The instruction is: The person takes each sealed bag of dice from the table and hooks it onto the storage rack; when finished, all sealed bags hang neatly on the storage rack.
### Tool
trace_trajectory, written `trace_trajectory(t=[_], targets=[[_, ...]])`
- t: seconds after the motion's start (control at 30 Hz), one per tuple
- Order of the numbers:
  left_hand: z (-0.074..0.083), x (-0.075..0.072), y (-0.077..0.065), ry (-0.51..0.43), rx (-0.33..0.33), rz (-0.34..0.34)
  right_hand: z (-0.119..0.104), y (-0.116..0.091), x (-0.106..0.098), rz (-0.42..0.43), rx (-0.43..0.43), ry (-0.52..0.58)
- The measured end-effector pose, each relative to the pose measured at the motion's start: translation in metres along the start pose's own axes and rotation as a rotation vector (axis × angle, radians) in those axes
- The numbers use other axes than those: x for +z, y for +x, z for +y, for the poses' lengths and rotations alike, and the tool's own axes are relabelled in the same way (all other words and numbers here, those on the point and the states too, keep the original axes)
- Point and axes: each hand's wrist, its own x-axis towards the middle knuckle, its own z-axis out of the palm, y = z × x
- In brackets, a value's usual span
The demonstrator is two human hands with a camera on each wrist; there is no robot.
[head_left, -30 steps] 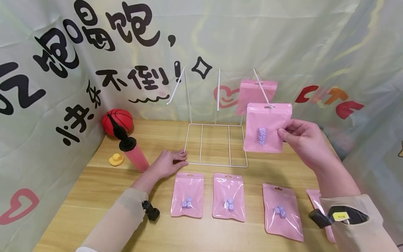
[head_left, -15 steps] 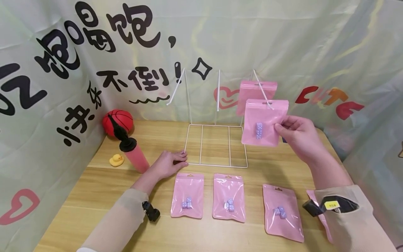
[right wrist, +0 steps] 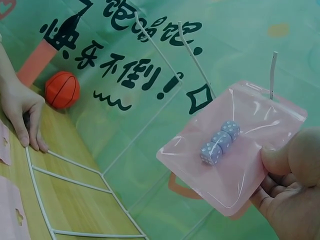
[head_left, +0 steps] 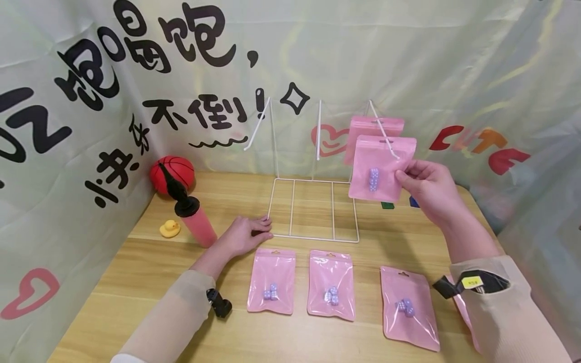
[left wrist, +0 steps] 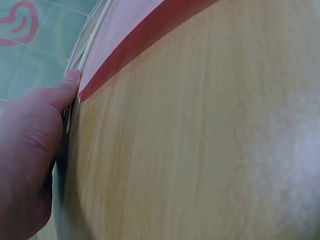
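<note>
My right hand (head_left: 431, 191) pinches the right edge of a pink zip bag (head_left: 362, 174) between thumb and fingers. Purple dice (right wrist: 220, 143) show stacked inside it. In the right wrist view a white prong (right wrist: 273, 75) pokes out through the bag's hang hole. Another pink bag (head_left: 356, 126) hangs farther back on that same prong of the white wire rack (head_left: 313, 238). At the rack's front left corner, my left hand (head_left: 242, 238) grips the base wire; in the left wrist view its thumb (left wrist: 70, 82) lies against the wire.
Several pink dice bags (head_left: 271, 272) lie along the front of the table (head_left: 150, 282), one partly behind the right sleeve. A pink hand pump (head_left: 197, 224), yellow duck (head_left: 170, 228) and red ball (head_left: 174, 174) stand left. Two other rack prongs (head_left: 319, 131) hold nothing.
My right hand has raised the bag and moved it back along the prong, whose tip now stands out farther in front. A green piece now shows below the bag. The left hand stays put.
</note>
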Motion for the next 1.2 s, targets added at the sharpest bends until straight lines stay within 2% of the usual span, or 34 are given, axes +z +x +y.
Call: trace_trajectory(t=[0.13, 0.23, 0.47, 0.83, 1.03, 1.2], targets=[[0.002, 0.000, 0.000, -0.004, -0.005, -0.003, 0.001, 0.004, 0.001, 0.001, -0.001, 0.065], [0.003, -0.001, 0.001, -0.006, -0.004, -0.004, 0.000, 0.006, 0.001, 0.003, -0.003, 0.075], [0.004, -0.001, 0.002, -0.007, -0.013, -0.017, 0.001, 0.007, -0.002, 0.016, 0.007, -0.035], [0.005, -0.003, 0.001, -0.012, -0.026, -0.031, 0.004, 0.009, -0.006, 0.026, 0.010, -0.046], [0.003, -0.002, 0.001, -0.003, -0.040, -0.032, 0.005, 0.001, -0.014, 0.023, 0.040, -0.170], [0.003, -0.002, 0.000, -0.004, -0.048, -0.033, 0.009, -0.014, -0.027, -0.024, 0.099, -0.273]])
